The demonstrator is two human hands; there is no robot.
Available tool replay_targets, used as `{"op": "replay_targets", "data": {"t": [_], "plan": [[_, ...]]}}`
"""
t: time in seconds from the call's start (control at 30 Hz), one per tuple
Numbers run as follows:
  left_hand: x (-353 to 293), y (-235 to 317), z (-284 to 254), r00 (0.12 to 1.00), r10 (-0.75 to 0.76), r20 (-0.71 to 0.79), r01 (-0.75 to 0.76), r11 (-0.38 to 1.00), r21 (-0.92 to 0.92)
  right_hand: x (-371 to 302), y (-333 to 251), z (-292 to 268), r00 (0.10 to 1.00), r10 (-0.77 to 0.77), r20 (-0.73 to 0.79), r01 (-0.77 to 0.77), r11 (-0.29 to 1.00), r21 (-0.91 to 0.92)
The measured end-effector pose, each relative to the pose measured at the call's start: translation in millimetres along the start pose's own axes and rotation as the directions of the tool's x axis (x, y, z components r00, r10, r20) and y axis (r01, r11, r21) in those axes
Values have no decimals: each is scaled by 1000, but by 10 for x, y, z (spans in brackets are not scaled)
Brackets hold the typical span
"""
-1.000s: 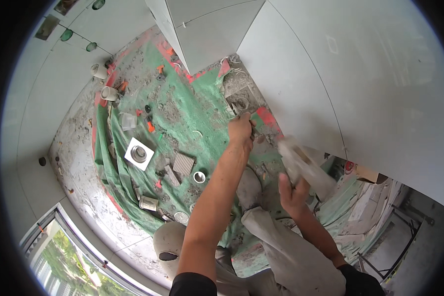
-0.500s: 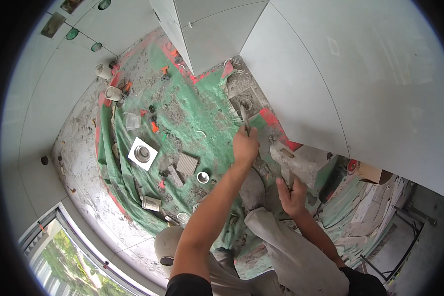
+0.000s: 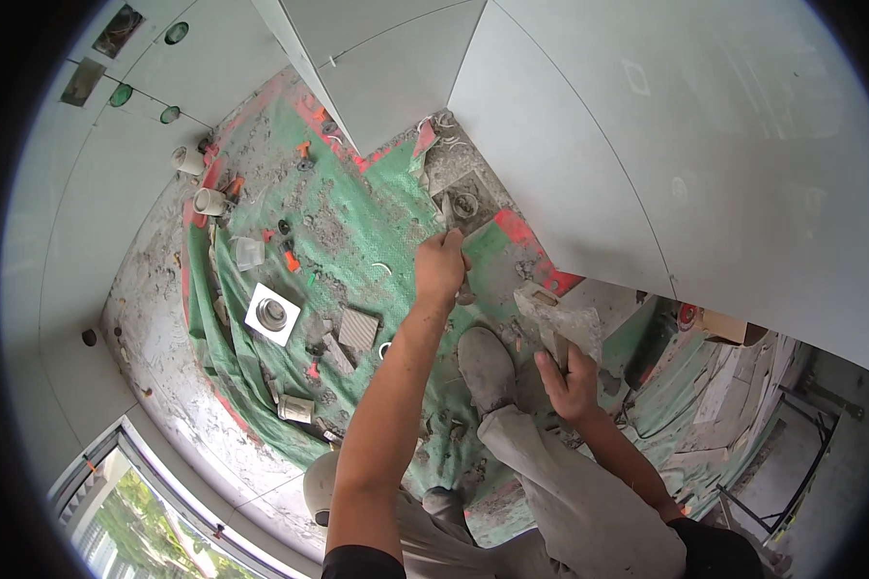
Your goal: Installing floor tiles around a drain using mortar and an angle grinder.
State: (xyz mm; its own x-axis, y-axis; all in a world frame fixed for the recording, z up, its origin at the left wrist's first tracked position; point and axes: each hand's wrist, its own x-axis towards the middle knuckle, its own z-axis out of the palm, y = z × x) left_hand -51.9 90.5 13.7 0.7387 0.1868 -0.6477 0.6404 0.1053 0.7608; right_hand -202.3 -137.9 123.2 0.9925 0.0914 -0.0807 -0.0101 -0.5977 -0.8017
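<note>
My left hand [image 3: 441,268] is closed around the handle of a narrow, grey, trowel-like tool [image 3: 446,206]. The tool's far end is at the bare, rough patch of floor in the corner, beside a round pipe opening [image 3: 465,205]. Lower and to the right, my right hand [image 3: 572,386] grips the short handle of a broad, whitish, dirt-caked scoop-like tool [image 3: 574,323]. That tool is held above the floor near my shoe [image 3: 487,369]. Its exact kind cannot be made out. The green woven sheet [image 3: 396,309] under my hands is strewn with grit.
Left on the sheet are a white square plate with a round metal drain [image 3: 271,314], a ribbed tile piece [image 3: 359,329] and a white tub [image 3: 295,409]. Large pale panels [image 3: 589,154] enclose the corner. A black cylinder [image 3: 652,343] and a cardboard box [image 3: 726,327] stand right.
My left hand has shifted left and slightly up, its tool moving with it toward the pipe opening. My right hand stays nearly in place with the scoop-like tool. The view has shifted slightly.
</note>
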Motion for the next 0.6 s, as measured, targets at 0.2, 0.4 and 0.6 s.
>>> {"op": "replay_targets", "data": {"t": [0.2, 0.4, 0.6], "plan": [[107, -7, 94, 998, 23, 54, -25, 999, 40, -34, -12, -17, 952, 280, 127, -284, 959, 19], [253, -11, 432, 993, 106, 60, -113, 984, 138, 21, -115, -50, 928, 344, 139, -351, 936, 22], [301, 23, 199, 994, 1, 107, -7, 999, 52, -16, 32, -11, 985, 134, 105, -141, 988, 61]]}}
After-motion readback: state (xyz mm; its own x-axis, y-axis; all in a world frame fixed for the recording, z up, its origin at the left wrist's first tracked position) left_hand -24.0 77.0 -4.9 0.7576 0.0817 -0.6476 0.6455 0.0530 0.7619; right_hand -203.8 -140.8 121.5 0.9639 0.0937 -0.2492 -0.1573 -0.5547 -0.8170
